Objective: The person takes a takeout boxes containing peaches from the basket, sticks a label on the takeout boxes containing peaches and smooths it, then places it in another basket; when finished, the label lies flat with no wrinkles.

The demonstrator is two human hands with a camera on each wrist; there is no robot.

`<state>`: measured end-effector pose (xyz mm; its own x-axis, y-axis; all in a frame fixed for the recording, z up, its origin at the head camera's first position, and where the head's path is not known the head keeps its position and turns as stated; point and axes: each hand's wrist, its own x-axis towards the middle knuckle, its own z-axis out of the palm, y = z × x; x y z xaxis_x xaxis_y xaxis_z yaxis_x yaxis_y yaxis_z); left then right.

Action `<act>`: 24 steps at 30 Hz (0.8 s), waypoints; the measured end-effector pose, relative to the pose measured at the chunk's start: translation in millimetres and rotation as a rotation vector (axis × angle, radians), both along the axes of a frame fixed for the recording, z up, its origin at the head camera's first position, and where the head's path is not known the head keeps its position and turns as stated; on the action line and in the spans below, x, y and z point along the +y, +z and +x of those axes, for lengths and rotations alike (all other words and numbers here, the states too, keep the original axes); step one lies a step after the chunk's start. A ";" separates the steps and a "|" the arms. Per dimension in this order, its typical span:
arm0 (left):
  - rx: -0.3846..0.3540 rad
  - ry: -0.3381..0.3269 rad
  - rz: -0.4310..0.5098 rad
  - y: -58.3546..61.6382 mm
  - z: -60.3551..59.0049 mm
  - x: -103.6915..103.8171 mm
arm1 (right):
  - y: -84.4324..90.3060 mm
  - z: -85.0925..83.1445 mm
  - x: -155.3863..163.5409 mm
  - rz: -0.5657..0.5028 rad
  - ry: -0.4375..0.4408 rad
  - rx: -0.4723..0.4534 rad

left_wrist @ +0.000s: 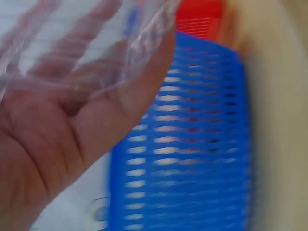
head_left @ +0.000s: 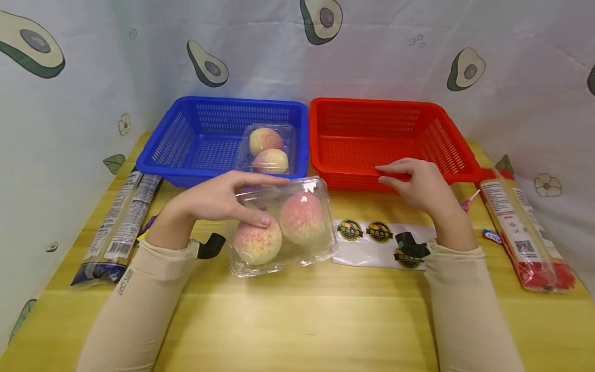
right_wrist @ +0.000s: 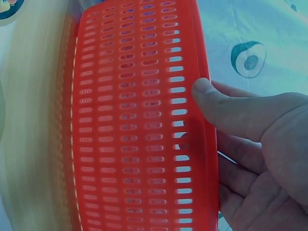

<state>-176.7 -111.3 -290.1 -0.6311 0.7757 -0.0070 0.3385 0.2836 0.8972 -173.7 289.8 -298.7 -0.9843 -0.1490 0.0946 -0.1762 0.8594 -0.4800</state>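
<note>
Both forearms reach forward from the lower corners of the head view, each covered to the wrist by a beige sleeve, with a dark strap showing at each wrist. The left hand (head_left: pixel 218 199) lies palm down and turned inward, its fingers (head_left: pixel 260 181) stretched out almost straight toward the right, the thumb tucked lower with its tip pointing the same way. In the left wrist view the palm (left_wrist: pixel 43 139) fills the lower left. The right hand (head_left: pixel 416 183) points leftward, fingers (head_left: pixel 392 168) loosely extended above and the thumb (right_wrist: pixel 226 108) pressed beneath them.
</note>
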 end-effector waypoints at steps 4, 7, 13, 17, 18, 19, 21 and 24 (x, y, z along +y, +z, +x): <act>-0.045 -0.098 -0.041 -21.4 -10.2 9.3 | 0.4 -0.6 1.8 0.001 0.011 0.018; -0.074 -0.120 -0.060 -35.3 -16.6 13.2 | -1.6 -1.1 2.6 -0.004 0.022 0.026; -0.097 -0.115 -0.080 -52.8 -24.5 16.2 | -5.8 0.5 5.1 0.004 0.031 0.042; -0.057 -0.082 -0.062 -55.9 -26.5 17.3 | -7.6 0.4 5.9 0.006 0.042 0.065; -0.038 -0.069 -0.054 -55.5 -26.9 17.4 | -7.8 0.2 5.7 0.004 0.046 0.071; -0.024 -0.060 -0.043 -54.4 -27.0 17.4 | -7.8 -0.1 5.5 0.002 0.049 0.077; 0.010 -0.046 -0.026 -50.7 -26.4 16.0 | -7.7 -0.8 5.0 0.004 0.052 0.086; 0.084 -0.070 -0.034 -43.7 -23.8 11.3 | -6.0 -1.2 2.7 0.012 0.057 0.094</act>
